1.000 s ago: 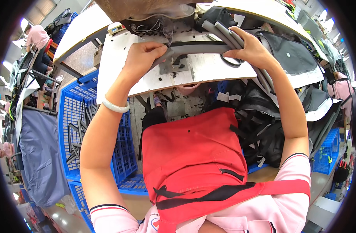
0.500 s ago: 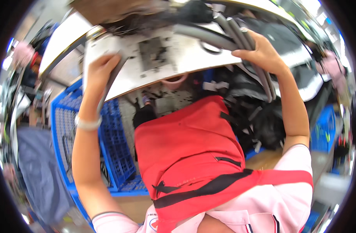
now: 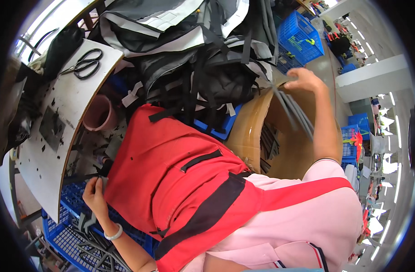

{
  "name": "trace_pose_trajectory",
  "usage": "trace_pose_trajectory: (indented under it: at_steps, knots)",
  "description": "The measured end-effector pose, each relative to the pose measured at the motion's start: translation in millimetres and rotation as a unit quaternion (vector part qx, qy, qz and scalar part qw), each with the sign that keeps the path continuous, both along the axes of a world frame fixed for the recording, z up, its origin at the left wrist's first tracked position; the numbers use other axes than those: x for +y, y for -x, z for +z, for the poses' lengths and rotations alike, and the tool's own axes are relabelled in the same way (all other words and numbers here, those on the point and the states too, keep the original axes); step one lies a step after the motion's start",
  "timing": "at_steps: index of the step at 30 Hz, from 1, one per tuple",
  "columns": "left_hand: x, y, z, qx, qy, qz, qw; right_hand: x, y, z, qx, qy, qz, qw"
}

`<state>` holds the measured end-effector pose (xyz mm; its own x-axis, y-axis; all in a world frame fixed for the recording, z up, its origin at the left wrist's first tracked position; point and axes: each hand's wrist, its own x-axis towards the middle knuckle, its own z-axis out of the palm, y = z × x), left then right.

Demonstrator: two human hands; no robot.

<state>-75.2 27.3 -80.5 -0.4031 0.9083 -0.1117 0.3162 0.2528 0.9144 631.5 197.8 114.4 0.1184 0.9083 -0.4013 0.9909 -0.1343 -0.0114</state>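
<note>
My right hand [image 3: 305, 80] is over the mouth of a large cardboard box [image 3: 246, 131] with its fingers stretched apart. Just below them, several long grey strips [image 3: 294, 111], blurred by motion, hang slanting over the box and look loose from the hand. More such strips [image 3: 270, 141] lie inside the box. Down at the left, my left hand [image 3: 95, 197] is beside the edge of a white table [image 3: 37, 177], its fingers pinched together. What they hold, if anything, is hard to see. Under that hand, a blue plastic crate [image 3: 64, 240] holds grey and black strips.
Black-handled scissors [image 3: 86, 64] and a dark square patch [image 3: 52, 127] are on the table among black scraps. A pink bin [image 3: 101, 113] stands under its edge. Ahead lies a heap of black and grey bags [image 3: 194, 68]. Blue baskets [image 3: 300, 38] stand beyond the box.
I have turned right, away from the table front. My right hand has carried the grey strips over to the box and opened. My left hand has dropped to beside the table edge.
</note>
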Motion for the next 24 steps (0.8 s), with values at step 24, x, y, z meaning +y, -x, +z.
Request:
trace_pose_trajectory:
  at_steps: [24]
  knots:
    - [-150.1,-87.1,15.0,-0.551,-0.133,0.113,0.816,25.0,269.0,7.5,0.867,0.006,0.231,0.441]
